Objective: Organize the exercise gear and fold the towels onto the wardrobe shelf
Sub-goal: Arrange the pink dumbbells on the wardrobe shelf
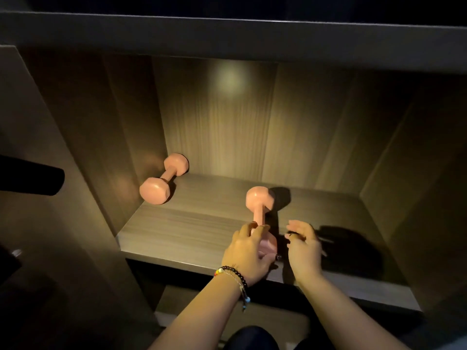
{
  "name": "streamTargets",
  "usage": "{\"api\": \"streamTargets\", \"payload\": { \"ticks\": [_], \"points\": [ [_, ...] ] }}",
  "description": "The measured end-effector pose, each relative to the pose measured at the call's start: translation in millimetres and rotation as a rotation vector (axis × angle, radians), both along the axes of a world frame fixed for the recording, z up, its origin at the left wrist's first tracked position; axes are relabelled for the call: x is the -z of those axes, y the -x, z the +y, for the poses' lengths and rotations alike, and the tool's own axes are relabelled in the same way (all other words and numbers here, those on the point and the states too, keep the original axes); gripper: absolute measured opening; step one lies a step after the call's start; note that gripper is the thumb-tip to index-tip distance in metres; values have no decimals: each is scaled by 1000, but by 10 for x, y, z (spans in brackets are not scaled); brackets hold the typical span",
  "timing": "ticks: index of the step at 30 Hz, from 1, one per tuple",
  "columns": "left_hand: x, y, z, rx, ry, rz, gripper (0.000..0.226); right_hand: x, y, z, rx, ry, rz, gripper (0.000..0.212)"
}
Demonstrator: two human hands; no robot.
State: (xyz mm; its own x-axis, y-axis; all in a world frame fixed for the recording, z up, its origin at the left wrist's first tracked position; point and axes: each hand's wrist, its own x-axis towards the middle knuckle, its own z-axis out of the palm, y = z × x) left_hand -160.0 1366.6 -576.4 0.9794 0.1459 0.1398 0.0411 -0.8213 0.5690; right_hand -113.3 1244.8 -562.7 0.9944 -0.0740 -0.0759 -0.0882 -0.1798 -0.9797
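Dumbbell lies on the wardrobe shelf near its front edge, well apart from the second dumbbell in the back-left corner. Left hand grips its near head; right hand hovers beside it, fingers relaxed, holding nothing. Risk: released here, it may roll off the front edge. No legible writing on either.

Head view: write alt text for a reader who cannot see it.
A left hand grips a pink dumbbell on a dim wooden wardrobe shelf, the right hand open just beside it. A second dumbbell lies in the back left corner.
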Motion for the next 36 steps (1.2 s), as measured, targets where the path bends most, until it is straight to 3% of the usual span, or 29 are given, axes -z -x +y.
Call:
{"api": "streamTargets", "payload": {
  "ticks": [3,7,12,16,19,22,26,28,32,36],
  "points": [
    [62,8,150,28,89,-53,60,150,0,-32,-46,55,12,30],
    [64,170,472,-67,402,-80,51,240,28,86,-220,180,-36,28],
    [-8,352,948,-140,447,-39,57,321,40,427,-437,284,-54,30],
    [-271,122,1084,-207,566,121,40,349,34,666,-478,386,-128,37],
    [-425,-256,1077,-252,359,387,25,351,1,780,-486,479,-200,42],
    [-398,-521,1063,-225,141,477,24,399,-39,802,-515,655,-325,42],
    [-362,-705,1223,-378,186,462,32,525,-56,836,-426,669,-272,51],
    [-426,-776,1307,-424,186,437,36,585,-58,899,-385,792,-446,53],
    [-563,-914,1505,-511,150,385,36,571,-58,973,-465,1045,-480,56],
    [-815,-1071,1625,-496,-69,392,40,664,-91,947,-454,1069,-419,54]
  ]
}}
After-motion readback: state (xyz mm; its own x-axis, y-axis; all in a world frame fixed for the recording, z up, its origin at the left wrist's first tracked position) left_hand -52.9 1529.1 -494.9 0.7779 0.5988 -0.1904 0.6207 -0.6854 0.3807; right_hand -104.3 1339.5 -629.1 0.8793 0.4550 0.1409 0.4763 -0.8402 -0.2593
